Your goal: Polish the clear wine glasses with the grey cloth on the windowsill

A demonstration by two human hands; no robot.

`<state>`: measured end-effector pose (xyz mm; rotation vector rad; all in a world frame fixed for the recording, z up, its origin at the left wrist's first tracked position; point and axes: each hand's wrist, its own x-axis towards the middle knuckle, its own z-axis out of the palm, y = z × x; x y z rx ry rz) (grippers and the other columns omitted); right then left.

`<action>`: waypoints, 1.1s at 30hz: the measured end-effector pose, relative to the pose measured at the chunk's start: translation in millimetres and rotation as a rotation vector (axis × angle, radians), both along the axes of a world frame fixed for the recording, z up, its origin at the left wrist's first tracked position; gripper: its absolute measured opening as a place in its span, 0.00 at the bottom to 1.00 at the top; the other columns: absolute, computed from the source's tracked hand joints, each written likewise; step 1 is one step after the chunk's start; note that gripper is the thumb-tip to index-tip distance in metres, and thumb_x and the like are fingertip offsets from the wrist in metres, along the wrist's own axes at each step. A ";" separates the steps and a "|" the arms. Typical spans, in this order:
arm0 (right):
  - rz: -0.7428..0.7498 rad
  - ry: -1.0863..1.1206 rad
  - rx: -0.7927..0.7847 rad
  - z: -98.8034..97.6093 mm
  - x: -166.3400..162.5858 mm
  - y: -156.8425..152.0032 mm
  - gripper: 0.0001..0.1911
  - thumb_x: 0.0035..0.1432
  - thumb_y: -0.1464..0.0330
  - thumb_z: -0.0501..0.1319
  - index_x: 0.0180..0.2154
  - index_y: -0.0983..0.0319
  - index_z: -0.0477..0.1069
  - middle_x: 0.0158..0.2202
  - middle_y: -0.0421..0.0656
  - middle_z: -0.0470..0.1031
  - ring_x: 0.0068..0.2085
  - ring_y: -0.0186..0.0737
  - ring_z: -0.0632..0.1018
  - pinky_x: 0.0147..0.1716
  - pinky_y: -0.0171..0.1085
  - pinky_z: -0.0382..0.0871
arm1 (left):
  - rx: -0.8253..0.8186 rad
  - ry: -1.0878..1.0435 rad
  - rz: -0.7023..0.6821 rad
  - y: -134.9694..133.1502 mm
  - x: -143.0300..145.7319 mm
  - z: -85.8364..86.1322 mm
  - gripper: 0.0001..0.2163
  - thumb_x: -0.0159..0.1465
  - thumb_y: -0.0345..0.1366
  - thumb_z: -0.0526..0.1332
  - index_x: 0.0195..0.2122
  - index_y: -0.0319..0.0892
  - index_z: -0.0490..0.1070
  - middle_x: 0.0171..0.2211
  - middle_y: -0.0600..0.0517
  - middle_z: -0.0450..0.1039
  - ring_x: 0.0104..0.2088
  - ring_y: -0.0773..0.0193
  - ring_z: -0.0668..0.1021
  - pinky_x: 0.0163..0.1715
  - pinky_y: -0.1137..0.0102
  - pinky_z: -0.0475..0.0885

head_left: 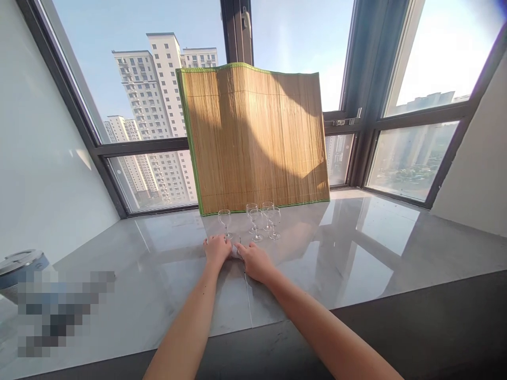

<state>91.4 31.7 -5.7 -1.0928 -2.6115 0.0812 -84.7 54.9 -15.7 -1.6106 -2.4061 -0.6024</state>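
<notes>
A small white scrap (236,253), just below the frame's centre, shows between the left hand (216,249) and the right hand (255,261). Both lie knuckles-up with fingers curled, and whether either pinches it cannot be told. Just above stand a lone stemmed glass (224,217) and a cluster of four glasses (263,216). The glossy grey stone sill (356,248) spreads across the frame. At top centre a bamboo mat (253,137) leans on the window (415,79).

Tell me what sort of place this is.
Probably a high-rise flat's window ledge: a glossy grey stone sill, dark-framed windows facing white tower blocks, and small clear stemmed glasses before a propped bamboo mat.
</notes>
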 end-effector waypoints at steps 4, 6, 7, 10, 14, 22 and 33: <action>-0.060 0.002 -0.010 3.3 2.1 0.3 0.37 0.51 0.77 0.57 0.62 0.56 0.53 0.39 0.46 0.76 0.46 0.48 0.72 0.36 0.35 0.62 | 0.069 -0.017 -0.006 1.9 -2.4 -3.6 0.17 0.64 0.37 0.50 0.50 0.46 0.73 0.54 0.45 0.71 0.56 0.53 0.69 0.58 0.57 0.58; -0.122 0.014 -0.017 4.4 4.6 2.4 0.36 0.51 0.78 0.56 0.62 0.56 0.54 0.37 0.46 0.75 0.45 0.47 0.73 0.35 0.35 0.61 | 0.002 -0.014 -0.074 3.3 -1.8 -6.7 0.19 0.65 0.38 0.48 0.55 0.49 0.69 0.60 0.46 0.64 0.60 0.53 0.65 0.61 0.54 0.54; -0.154 0.024 -0.021 4.6 6.0 3.9 0.35 0.51 0.78 0.55 0.61 0.57 0.54 0.37 0.46 0.75 0.45 0.46 0.73 0.35 0.35 0.61 | -0.050 -0.007 -0.114 3.8 -1.3 -8.4 0.20 0.66 0.38 0.47 0.57 0.50 0.67 0.62 0.47 0.61 0.62 0.53 0.62 0.62 0.52 0.50; -0.216 0.060 -0.043 3.9 10.7 9.9 0.34 0.52 0.79 0.54 0.61 0.57 0.55 0.37 0.46 0.74 0.45 0.46 0.73 0.34 0.34 0.60 | -0.182 0.007 -0.191 4.3 0.6 -10.9 0.21 0.67 0.39 0.45 0.59 0.53 0.64 0.64 0.48 0.58 0.64 0.53 0.60 0.63 0.45 0.44; -0.263 0.134 -0.071 0.3 16.2 19.5 0.34 0.54 0.77 0.53 0.62 0.58 0.53 0.38 0.47 0.74 0.41 0.44 0.73 0.33 0.34 0.59 | -0.205 -0.029 -0.154 1.6 4.3 -4.9 0.20 0.67 0.39 0.43 0.53 0.54 0.70 0.60 0.48 0.65 0.61 0.51 0.64 0.61 0.43 0.46; -0.239 0.285 -0.122 -2.7 17.3 27.6 0.38 0.57 0.74 0.52 0.66 0.56 0.41 0.40 0.44 0.74 0.38 0.40 0.72 0.33 0.33 0.59 | -0.072 -0.075 0.093 -14.1 4.5 15.0 0.15 0.62 0.40 0.50 0.28 0.44 0.75 0.46 0.42 0.72 0.50 0.47 0.72 0.53 0.50 0.61; -0.231 0.356 -0.133 -1.3 15.7 26.7 0.37 0.59 0.73 0.52 0.67 0.57 0.41 0.38 0.44 0.73 0.37 0.39 0.72 0.34 0.33 0.59 | -0.058 -0.160 -0.082 -12.6 -4.1 4.9 0.12 0.60 0.40 0.56 0.21 0.43 0.71 0.34 0.46 0.76 0.36 0.57 0.77 0.34 0.68 0.68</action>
